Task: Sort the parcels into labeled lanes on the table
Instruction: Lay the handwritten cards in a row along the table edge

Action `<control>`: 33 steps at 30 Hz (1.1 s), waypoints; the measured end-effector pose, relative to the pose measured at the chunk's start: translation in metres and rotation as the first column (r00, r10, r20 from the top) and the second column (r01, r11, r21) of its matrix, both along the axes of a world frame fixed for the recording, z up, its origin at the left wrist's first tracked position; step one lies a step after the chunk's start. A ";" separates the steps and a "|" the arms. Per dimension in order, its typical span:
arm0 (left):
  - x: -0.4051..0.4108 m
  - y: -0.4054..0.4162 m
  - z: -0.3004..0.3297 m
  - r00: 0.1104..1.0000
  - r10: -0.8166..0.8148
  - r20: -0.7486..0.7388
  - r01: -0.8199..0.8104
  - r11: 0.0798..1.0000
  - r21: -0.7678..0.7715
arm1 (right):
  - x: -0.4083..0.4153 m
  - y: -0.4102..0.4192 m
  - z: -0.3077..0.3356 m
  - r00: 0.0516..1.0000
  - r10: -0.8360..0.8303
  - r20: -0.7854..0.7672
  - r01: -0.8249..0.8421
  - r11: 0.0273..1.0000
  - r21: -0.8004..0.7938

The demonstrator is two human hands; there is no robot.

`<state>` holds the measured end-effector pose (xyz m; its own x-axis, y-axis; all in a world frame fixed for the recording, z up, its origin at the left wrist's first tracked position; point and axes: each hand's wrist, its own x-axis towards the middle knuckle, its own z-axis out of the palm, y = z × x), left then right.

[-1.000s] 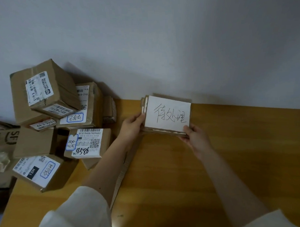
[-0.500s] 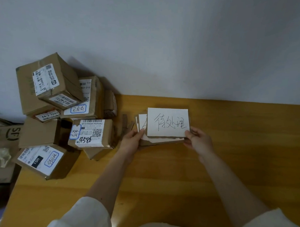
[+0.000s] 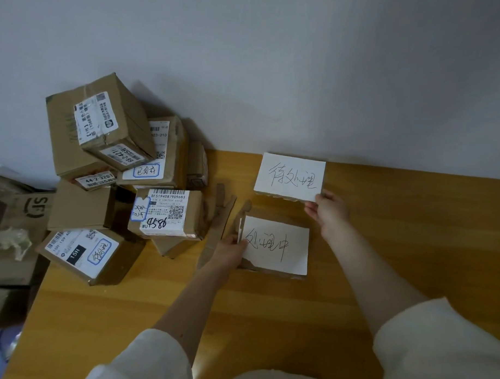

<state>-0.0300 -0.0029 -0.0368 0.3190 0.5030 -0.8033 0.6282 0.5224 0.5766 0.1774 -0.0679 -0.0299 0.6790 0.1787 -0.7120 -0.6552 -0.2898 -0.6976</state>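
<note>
Since half a second ago we have split the stack: our right hand (image 3: 327, 208) has carried the top card (image 3: 290, 176) away toward the wall, and a second card (image 3: 276, 245) now shows beneath our left hand (image 3: 231, 248).

To do this step well, we should set the top card flat with its writing facing us, well apart from the second card, so each lane has room for boxes.

Our right arm reaches forward, fingers and thumb pinching the top card's near right corner. Our left arm angles in from the near left; its fingers grip the left edge of the second card, which lies on the table (image 3: 415, 240) atop what seem to be more cards, though we cannot tell how many. Beyond and left of that hand, the parcels (image 3: 164, 212) sit heaped and unsorted.
</note>
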 end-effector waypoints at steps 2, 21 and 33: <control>-0.001 0.001 -0.001 1.000 -0.018 -0.002 0.018 1.000 -0.007 | -0.002 0.012 -0.005 0.999 0.044 -0.014 -0.044 0.999 -0.026; -0.004 0.017 -0.011 1.000 -0.027 -0.010 0.028 1.000 0.005 | -0.021 0.033 -0.037 0.383 0.841 0.383 -0.702 0.534 -0.471; -0.006 0.016 -0.006 1.000 -0.009 0.019 0.009 1.000 -0.006 | -0.019 0.057 -0.037 0.125 0.984 0.128 -0.741 0.178 -0.648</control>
<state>-0.0363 0.0128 -0.0429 0.3388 0.4954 -0.7999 0.6218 0.5202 0.5855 0.1582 -0.0109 -0.0667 0.4223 0.7100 -0.5635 0.5935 -0.6865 -0.4201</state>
